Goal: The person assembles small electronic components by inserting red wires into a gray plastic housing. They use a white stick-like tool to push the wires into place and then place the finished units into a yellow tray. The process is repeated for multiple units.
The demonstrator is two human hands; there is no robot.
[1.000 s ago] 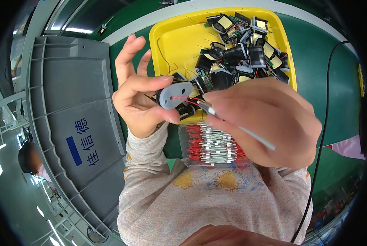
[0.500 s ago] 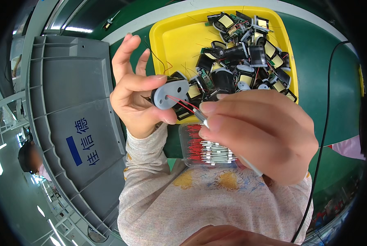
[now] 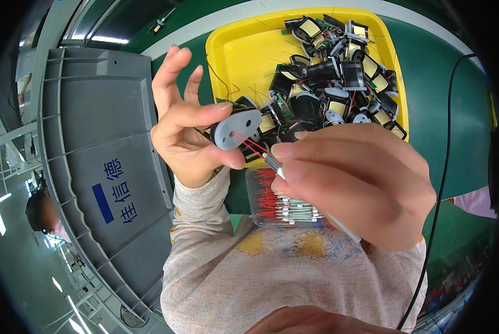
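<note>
Okay, your left hand (image 3: 185, 131) pinches a small grey oval part (image 3: 235, 128) between thumb and forefinger, other fingers spread upward — it sits just near of the yellow tray (image 3: 238, 50) heaped with black-and-yellow coil parts (image 3: 338, 78). Your right hand (image 3: 355, 183) is closed around a thin metal-tipped component (image 3: 273, 163), its red leads (image 3: 248, 143) touching the grey part — a clear box of red-leaded pieces (image 3: 277, 200) lies beneath.

A small grey oval part (image 3: 235, 128) with holes is held upright. Two thin red wires (image 3: 249, 143) run from it toward four o'clock into a slim white tube (image 3: 277, 168).
</note>
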